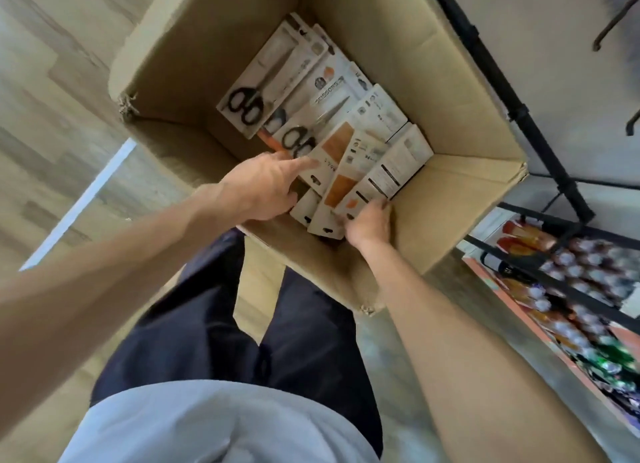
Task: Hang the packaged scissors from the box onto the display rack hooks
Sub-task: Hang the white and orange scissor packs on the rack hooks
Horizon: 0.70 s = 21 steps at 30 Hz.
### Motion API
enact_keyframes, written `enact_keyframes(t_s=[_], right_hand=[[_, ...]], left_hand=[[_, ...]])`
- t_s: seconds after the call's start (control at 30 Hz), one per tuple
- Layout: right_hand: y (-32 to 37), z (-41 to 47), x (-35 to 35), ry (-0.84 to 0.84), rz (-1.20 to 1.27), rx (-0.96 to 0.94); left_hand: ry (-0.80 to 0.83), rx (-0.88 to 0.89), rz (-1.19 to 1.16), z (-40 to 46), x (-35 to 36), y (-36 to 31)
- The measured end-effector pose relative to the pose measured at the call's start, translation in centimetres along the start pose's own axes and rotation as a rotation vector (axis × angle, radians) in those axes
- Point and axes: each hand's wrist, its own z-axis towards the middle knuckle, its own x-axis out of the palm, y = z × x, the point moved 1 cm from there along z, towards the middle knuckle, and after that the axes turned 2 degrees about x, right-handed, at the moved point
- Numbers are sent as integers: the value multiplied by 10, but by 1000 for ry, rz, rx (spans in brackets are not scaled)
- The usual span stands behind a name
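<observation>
Right hand [369,225] grips the near packs [337,199] by their edge; left hand [259,188], fingers straight, steadies them. Lift the packs square out of box [460,199], hang-holes aligned.

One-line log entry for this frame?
stage: picking | left hand: fingers on packs | right hand: grips packaged scissors | box: more packs inside | rack hooks: none hung yet

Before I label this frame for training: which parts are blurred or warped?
Head view: packaged scissors in the box are fairly sharp; shelf goods at right smear with motion blur; wide-angle stretch enlarges both forearms near the edges; lighting even, no harsh glare.
</observation>
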Motion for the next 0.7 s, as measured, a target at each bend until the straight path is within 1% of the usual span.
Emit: enact_keyframes(t_s=[0.1,0.17,0.23,0.3,0.4,0.5,0.57,0.7], right_hand=[[0,19,5,-13,-57,21],[2,24,9,-64,-65,38],[0,27,15,-119,-9,48],[-3,28,25,-167,66,15],[-6,26,41,-176,126,-24],[-10,27,47,-235,156,-78],[-12,29,46,-243,146,-105],[-17,27,45,-231,20,-215]], left_hand=[[43,71,25,24,14,-5],[101,83,43,37,22,-9],[153,71,73,42,29,-15],[204,93,154,44,38,-19],[253,148,201,48,50,-14],[281,137,105,57,52,-8],[289,129,63,63,54,-7],[368,112,-52,75,61,-10]])
